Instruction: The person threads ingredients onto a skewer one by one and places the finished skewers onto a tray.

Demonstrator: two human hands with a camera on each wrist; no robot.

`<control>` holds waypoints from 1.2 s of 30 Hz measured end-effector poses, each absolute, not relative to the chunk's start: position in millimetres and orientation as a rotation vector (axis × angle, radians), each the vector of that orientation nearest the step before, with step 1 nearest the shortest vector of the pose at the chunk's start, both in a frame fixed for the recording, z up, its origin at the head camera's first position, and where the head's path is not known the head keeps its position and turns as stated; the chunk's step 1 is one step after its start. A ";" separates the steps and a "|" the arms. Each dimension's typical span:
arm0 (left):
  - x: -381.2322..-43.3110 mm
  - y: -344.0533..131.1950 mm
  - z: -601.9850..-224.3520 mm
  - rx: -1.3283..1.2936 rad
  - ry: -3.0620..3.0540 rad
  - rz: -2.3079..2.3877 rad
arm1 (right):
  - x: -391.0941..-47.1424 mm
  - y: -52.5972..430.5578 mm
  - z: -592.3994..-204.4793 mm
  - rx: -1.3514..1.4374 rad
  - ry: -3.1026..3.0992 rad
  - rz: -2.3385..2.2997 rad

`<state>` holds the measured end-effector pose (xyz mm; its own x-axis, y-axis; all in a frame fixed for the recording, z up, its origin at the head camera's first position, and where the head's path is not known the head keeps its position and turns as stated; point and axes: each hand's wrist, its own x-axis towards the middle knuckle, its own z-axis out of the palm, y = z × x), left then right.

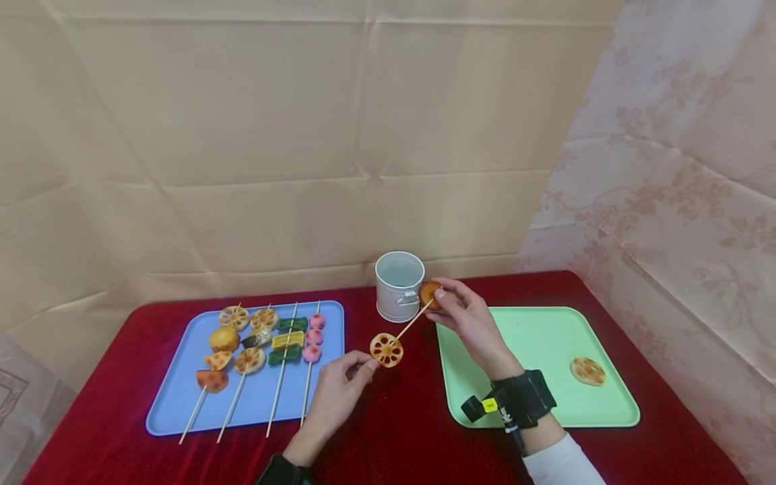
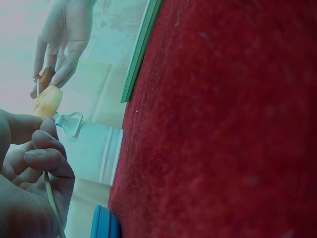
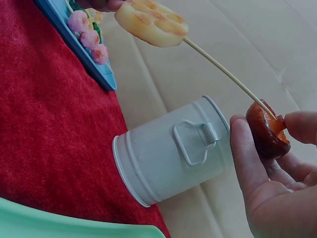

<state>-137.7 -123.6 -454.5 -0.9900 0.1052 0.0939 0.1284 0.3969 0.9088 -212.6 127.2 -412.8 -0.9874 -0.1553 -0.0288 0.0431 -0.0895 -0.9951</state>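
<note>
My left hand (image 1: 341, 389) pinches a wooden skewer (image 1: 413, 322) close below a lotus root slice (image 1: 386, 350) threaded on it. In the left wrist view, the stick's lower end (image 2: 51, 198) runs down past the curled fingers. Between thumb and fingers, my right hand (image 1: 471, 325) holds a brown mushroom (image 3: 267, 130), its stem side turned toward the skewer. The skewer slants up from the lotus slice, and its upper end meets the mushroom at the stem. Both hands are raised in front of a white metal bucket (image 1: 394, 296).
On the left, a blue tray (image 1: 176, 404) bears several loaded skewers, with lotus slices, green and yellow pieces and pink balls (image 1: 312, 337). A green tray (image 1: 533, 330) at the right carries one browned round slice (image 1: 587, 371). Red cloth (image 1: 400, 431) covers the table; beige cloth hangs behind.
</note>
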 end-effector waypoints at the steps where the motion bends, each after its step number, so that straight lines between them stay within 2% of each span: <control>1: -137.8 -123.6 -454.5 -0.216 -2.608 -1.700 | -212.5 126.9 -412.9 -0.124 2.021 -2.224; 36: -137.6 -125.8 -452.3 -0.138 -2.558 -1.669 | -201.3 106.3 -418.5 -0.083 2.133 -2.072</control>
<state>-137.6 -125.8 -452.3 -0.9924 0.0297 0.1191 0.1210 0.4011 0.9080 -201.3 106.3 -418.5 -0.9846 -0.1551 -0.0805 0.0760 0.0347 -0.9965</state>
